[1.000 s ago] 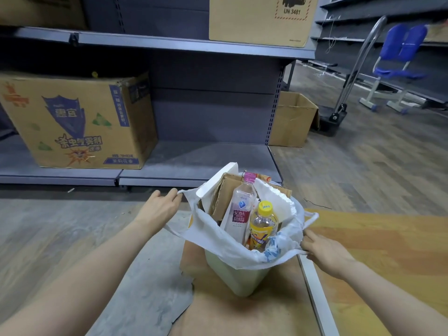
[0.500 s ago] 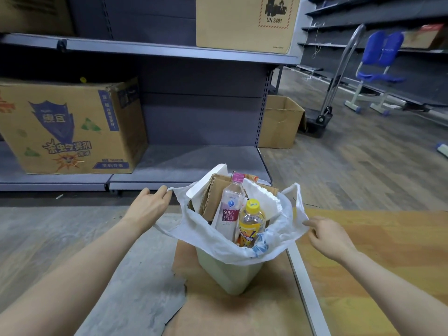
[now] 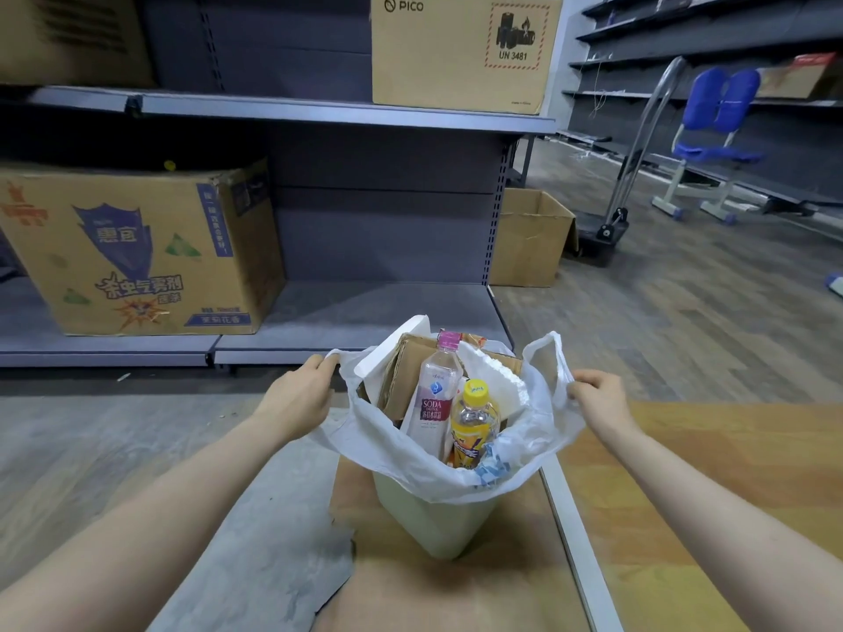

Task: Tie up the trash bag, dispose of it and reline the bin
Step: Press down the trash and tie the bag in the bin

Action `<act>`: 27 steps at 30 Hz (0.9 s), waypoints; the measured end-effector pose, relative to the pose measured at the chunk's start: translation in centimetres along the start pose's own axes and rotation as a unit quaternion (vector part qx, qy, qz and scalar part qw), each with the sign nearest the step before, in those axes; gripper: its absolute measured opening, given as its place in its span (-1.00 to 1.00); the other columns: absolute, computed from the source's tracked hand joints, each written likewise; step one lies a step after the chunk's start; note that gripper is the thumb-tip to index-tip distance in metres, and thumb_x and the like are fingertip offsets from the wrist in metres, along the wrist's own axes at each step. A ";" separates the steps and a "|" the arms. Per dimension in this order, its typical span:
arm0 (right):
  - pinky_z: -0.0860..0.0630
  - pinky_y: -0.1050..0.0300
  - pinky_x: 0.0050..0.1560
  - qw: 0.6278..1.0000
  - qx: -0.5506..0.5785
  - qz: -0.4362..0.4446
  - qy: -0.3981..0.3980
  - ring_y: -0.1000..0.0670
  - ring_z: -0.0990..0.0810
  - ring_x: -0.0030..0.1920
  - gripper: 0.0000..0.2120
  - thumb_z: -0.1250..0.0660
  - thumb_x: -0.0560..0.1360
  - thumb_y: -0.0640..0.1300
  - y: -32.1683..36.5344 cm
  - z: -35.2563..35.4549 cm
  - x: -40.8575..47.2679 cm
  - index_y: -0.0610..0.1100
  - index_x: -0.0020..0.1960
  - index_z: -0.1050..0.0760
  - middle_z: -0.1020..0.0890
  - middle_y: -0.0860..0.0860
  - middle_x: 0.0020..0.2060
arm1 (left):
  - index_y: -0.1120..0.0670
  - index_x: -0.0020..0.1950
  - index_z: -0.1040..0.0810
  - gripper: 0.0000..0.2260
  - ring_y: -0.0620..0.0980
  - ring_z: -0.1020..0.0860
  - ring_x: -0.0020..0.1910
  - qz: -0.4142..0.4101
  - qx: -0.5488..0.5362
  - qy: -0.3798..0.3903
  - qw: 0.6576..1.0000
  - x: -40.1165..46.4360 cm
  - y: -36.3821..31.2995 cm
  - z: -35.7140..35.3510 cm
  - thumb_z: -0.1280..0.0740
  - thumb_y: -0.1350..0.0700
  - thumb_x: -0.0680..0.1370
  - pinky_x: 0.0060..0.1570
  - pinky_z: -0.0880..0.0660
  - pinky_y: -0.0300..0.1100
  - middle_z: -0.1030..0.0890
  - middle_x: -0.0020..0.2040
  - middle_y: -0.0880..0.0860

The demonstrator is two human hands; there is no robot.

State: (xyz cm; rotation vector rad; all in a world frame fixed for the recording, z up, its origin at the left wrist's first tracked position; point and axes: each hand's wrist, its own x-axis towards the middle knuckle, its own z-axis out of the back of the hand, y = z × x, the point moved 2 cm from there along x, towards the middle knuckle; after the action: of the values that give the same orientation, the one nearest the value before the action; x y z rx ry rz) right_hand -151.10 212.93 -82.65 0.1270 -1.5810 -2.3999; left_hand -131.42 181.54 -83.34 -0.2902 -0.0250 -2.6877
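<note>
Left hand point(image 3: 299, 396) grips the left handle of the white trash bag point(image 3: 401, 453), fingers curled over its edge; right hand point(image 3: 600, 396) pinches the right handle loop, which stands up above the rim. Both handles are drawn apart and the bag mouth is open, untied. It sits in the pale green bin point(image 3: 438, 522) on the floor, filled with a soda bottle point(image 3: 433, 399), a yellow-capped bottle point(image 3: 474, 421), cardboard point(image 3: 403, 371) and white foam point(image 3: 495, 378). Shelving point(image 3: 319, 111) with a printed carton point(image 3: 137, 253) stands behind.

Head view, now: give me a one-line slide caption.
Both hands, left hand and right hand, grip the handles of the white trash bag lining the full bin.
</note>
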 end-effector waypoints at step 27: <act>-0.33 0.20 -0.24 0.982 -0.076 0.168 0.047 0.00 -0.44 -0.18 -0.82 -0.26 0.56 -0.09 17.1 -1.1 0.9 -0.22 -0.09 -0.46 -0.51 -0.03 -0.19 | 0.14 0.18 -0.59 -0.69 0.14 -0.57 0.07 -0.044 -0.054 -0.021 0.997 7.4 -4.7 12.1 -0.25 0.36 0.49 0.01 -0.54 -0.08 -0.57 0.13 0.11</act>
State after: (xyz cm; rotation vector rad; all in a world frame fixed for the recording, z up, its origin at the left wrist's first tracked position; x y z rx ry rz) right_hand -148.81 205.34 -67.43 -0.0517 -1.2563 -2.2039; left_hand -137.60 183.45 -69.88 -0.3876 0.0978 -2.7747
